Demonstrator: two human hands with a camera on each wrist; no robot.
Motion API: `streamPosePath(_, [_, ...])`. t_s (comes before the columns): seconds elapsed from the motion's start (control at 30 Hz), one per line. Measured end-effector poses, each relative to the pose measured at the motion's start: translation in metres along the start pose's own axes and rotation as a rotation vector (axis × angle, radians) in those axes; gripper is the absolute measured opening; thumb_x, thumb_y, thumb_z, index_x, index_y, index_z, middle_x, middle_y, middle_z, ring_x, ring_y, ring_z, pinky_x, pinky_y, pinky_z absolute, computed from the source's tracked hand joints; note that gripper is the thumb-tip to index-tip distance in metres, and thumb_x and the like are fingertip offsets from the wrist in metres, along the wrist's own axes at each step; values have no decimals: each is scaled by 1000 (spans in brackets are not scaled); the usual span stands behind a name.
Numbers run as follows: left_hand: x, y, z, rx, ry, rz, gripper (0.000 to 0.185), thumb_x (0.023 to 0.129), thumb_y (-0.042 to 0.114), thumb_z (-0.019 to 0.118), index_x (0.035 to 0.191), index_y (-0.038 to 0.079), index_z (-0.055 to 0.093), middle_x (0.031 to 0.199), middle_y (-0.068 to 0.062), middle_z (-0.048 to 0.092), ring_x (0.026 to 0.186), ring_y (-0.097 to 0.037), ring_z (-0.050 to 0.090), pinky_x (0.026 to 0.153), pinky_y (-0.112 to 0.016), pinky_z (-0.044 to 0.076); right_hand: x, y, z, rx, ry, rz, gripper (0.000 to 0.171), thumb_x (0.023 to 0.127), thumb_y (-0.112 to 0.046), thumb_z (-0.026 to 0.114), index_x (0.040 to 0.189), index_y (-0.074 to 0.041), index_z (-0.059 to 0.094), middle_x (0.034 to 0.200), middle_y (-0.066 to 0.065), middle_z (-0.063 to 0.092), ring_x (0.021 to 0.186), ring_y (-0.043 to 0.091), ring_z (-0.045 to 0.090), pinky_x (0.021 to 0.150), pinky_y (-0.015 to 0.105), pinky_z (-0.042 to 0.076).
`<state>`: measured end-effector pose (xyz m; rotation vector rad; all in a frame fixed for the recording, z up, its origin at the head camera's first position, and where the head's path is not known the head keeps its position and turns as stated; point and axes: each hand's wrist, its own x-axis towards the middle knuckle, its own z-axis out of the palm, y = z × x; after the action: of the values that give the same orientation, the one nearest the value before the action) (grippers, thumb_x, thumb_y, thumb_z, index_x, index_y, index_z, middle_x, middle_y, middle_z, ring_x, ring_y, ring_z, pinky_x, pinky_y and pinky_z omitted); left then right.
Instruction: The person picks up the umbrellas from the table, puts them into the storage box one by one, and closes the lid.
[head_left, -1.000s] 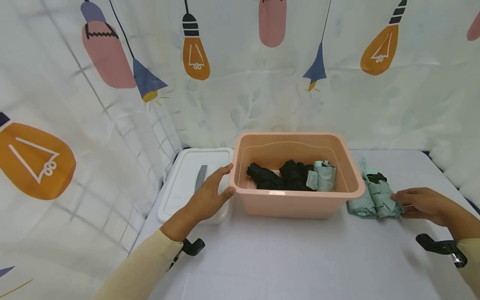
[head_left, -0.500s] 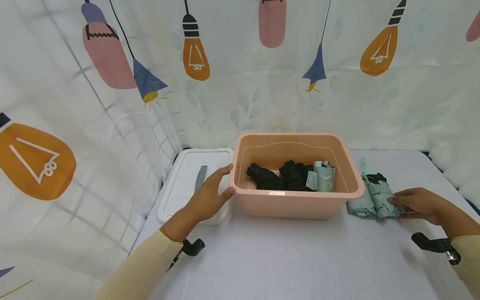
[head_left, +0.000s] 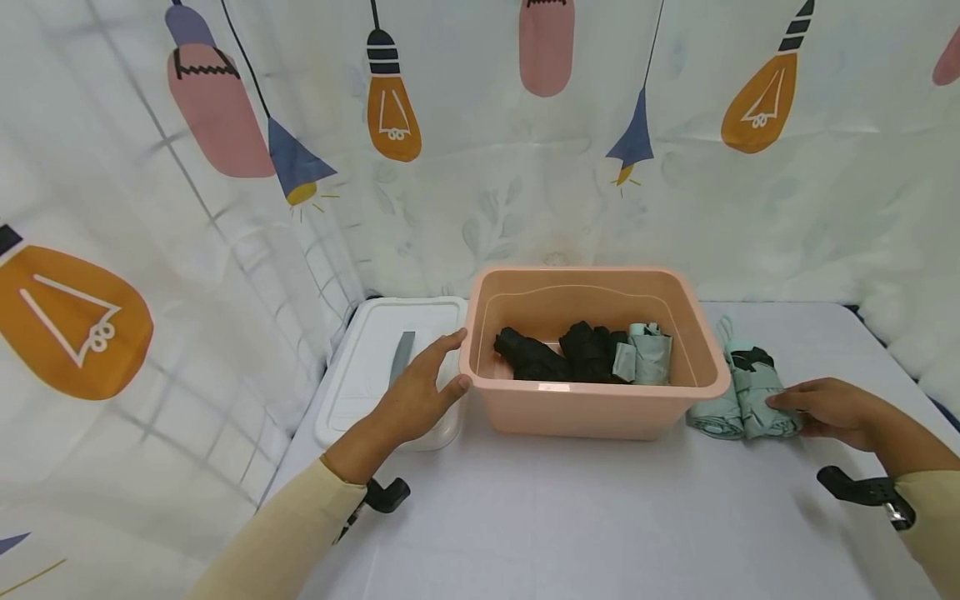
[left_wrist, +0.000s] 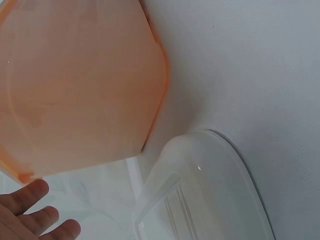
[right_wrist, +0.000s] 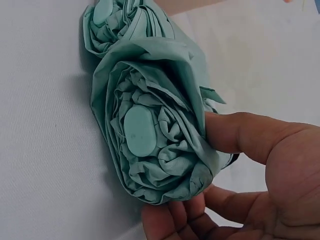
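On a white table (head_left: pixel 570 517) before a lamp-print curtain (head_left: pixel 480 150), the right hand (head_left: pixel 828 411) grips a folded green umbrella (head_left: pixel 757 392) at right, while the left hand (head_left: pixel 416 392) rests flat-fingered against the pink bin (head_left: pixel 592 412).

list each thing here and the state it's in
pink bin: open, lid off, folded umbrellas inside
white lid: flat on table, left of bin
green umbrellas: two, folded, lying right of bin
left hand: open, against bin's side
right hand: grips the nearer green umbrella
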<state>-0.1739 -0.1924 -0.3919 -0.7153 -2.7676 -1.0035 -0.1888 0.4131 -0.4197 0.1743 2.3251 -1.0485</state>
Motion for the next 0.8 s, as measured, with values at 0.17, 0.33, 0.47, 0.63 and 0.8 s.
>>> streamPosePath(0.17, [0,1,0,-1,0,2,91,93,80,36,163,22,29,161,-6,38,148,-32,34,115,-60,31,0,-2,3,-8,8,3,83,104,-39,60,136,32,30,138,48,35,122,54,49,98,55,51])
streamPosePath(0.33, [0,0,0,2,1,-1,92,93,81,35,163,21,28,161,-7,39,148,-32,34,115,-60,31,0,-6,6,-16,-1,-3,87,104,-39,61,134,35,27,140,51,30,127,60,42,98,55,51])
streamPosePath(0.47, [0,0,0,4,3,2,91,93,80,36,163,22,28,160,-8,40,147,-32,35,114,-60,32,1,-9,9,18,-5,1,89,103,-38,63,136,35,24,141,49,30,126,58,44,97,52,52])
streamPosePath(0.63, [-1,0,-1,-1,2,8,90,94,79,36,163,22,28,159,-7,41,147,-31,36,114,-60,32,-1,-9,11,70,11,-16,95,102,-37,65,141,33,14,143,49,28,127,58,45,96,52,53])
streamPosePath(0.8, [0,0,-1,-21,5,40,92,94,80,34,162,19,29,159,-7,41,147,-29,36,115,-57,32,-4,-3,11,132,35,-33,95,104,-34,63,146,29,6,144,47,29,116,40,58,94,47,55])
